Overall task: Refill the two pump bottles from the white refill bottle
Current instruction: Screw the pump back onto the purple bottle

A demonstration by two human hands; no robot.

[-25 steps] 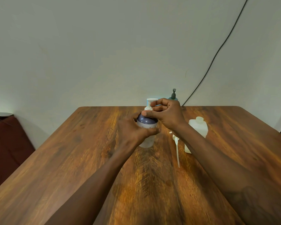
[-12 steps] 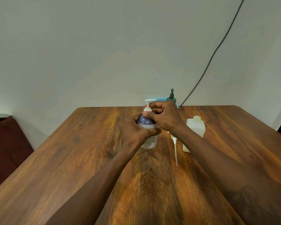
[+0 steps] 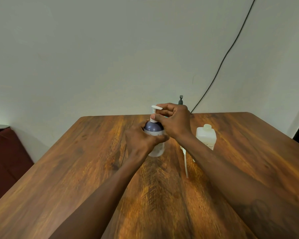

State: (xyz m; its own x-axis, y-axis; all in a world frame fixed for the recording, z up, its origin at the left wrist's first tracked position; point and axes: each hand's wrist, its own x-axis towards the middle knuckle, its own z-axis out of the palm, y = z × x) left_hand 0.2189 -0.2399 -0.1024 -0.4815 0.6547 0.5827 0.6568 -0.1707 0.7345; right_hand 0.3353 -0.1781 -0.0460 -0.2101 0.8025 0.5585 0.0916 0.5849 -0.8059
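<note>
A pump bottle with a purple dome top and a pale body stands upright mid-table. My left hand wraps around its body. My right hand pinches the white pump collar at the bottle's neck, and the white pump head sticks up above my fingers. The white refill bottle stands to the right with its cap on, partly behind my right forearm. A second pump bottle shows only its dark pump top behind my right hand. A loose white pump with its long dip tube lies on the table.
The wooden table reaches to the wall at the back. A black cable runs down the wall to the table's far edge. A dark red seat stands to the left of the table.
My right hand's fingers have shifted around the pump collar, and the pump head now shows more fully above them. The bottle stays in place in my left hand.
</note>
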